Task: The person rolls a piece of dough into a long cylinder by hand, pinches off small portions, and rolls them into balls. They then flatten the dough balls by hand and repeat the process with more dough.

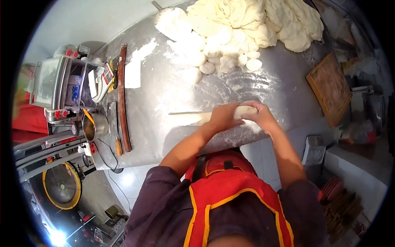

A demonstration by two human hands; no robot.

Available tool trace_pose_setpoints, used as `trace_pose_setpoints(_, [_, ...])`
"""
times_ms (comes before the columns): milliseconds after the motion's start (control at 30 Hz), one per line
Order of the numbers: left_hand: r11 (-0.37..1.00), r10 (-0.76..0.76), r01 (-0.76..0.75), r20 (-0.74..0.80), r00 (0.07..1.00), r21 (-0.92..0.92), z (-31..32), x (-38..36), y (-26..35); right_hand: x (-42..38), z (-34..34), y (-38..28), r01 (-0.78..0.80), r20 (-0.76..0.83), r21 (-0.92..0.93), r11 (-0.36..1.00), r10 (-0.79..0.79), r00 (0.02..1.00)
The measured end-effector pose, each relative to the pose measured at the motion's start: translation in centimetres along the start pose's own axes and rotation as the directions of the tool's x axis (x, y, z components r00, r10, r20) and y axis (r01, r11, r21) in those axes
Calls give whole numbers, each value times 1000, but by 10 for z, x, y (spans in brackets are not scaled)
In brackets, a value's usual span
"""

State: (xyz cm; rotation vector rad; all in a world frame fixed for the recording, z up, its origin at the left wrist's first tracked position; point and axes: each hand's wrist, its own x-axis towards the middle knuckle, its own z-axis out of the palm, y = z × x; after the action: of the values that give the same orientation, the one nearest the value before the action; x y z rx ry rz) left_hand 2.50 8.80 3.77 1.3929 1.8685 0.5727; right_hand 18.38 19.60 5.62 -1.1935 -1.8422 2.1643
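A long roll of pale dough (188, 119) lies across the floured metal table, near its front edge. My left hand (224, 117) is wrapped round the roll toward its right part. Beside it, my right hand (261, 117) grips the right end, with the thumb below and fingers over the top. A short stretch of dough shows between the two hands. Further back are several small round dough pieces (227, 64), in front of a large heap of soft dough (230, 16). Loose flour is scattered between the heap and my hands.
On the left lie a long dark rolling stick (122, 99) and a wooden-handled scraper or knife (117, 136), with a metal pot (95, 126) beyond them. A wood-framed board (330, 88) stands at the right edge. A yellow-rimmed fan (61, 185) is at the lower left.
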Motion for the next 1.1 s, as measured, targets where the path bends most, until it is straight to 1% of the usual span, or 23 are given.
trace_pose_setpoints(67, [1000,27,-27,-71,997,-1,11,-1,2,-6,8,-8,-5,-31,-101,995,2,1000])
trace_pose_setpoints(100, [1000,6,-5,-69,998,4,14,0,3,-9,11,-13,-44,-48,-12,999,44,998])
trace_pose_setpoints(200, [998,-52,53,-55,997,16,20,2,7,-4,7,2,33,-59,-75,997,-38,998])
trace_pose_setpoints(267, [997,-77,78,-39,996,29,18,2,8,-8,6,-1,20,-95,85,996,-11,995])
trace_pose_setpoints(300, [998,-68,68,-12,998,2,15,2,6,-10,7,-4,15,-110,165,986,3,994])
trace_pose_setpoints(367, [997,-45,47,41,998,-54,6,3,2,-7,7,2,63,-135,198,978,-37,990])
trace_pose_setpoints(400, [998,-15,18,38,999,-62,4,5,2,-6,9,-2,88,-147,215,973,-56,987])
trace_pose_setpoints(467, [996,41,-39,35,999,-76,1,5,3,-6,9,-15,47,-74,51,998,-43,996])
trace_pose_setpoints(500, [998,28,-26,35,999,-56,-1,4,4,-8,10,-23,30,-40,-31,999,-31,999])
trace_pose_setpoints(567, [1000,4,-3,32,999,-15,-3,2,10,-10,10,-27,-5,-56,-78,997,0,998])
trace_pose_setpoints(600, [1000,-3,3,3,1000,-14,-1,2,11,-10,10,-28,-22,-64,-104,994,15,998])
trace_pose_setpoints(667, [1000,-22,21,-52,998,-18,6,0,13,-8,13,-20,-34,-83,-107,994,25,996])
trace_pose_setpoints(700, [999,-26,25,-49,998,-21,9,-1,12,-7,14,-15,-40,-94,-109,993,30,995])
trace_pose_setpoints(767, [999,-29,28,-44,999,-25,12,-1,10,-6,15,-9,-65,-89,-29,997,63,994])
trace_pose_setpoints(867, [999,30,-34,-96,995,-32,17,-3,8,-10,16,-12,-95,-79,62,994,100,992])
trace_pose_setpoints(900, [999,31,-33,-104,994,-21,17,-3,9,-11,18,-13,-101,-76,88,991,108,991])
trace_pose_setpoints(1000, [999,30,-28,-128,991,18,17,-3,12,-10,21,-4,-21,-161,-59,998,11,987])
trace_pose_setpoints(1067, [999,25,-17,-150,988,52,15,-3,18,-13,24,-5,-24,-214,-156,987,-10,977])
trace_pose_setpoints(1100, [998,36,-24,-189,981,65,19,-2,16,-14,26,-7,-27,-238,-205,978,-23,971])
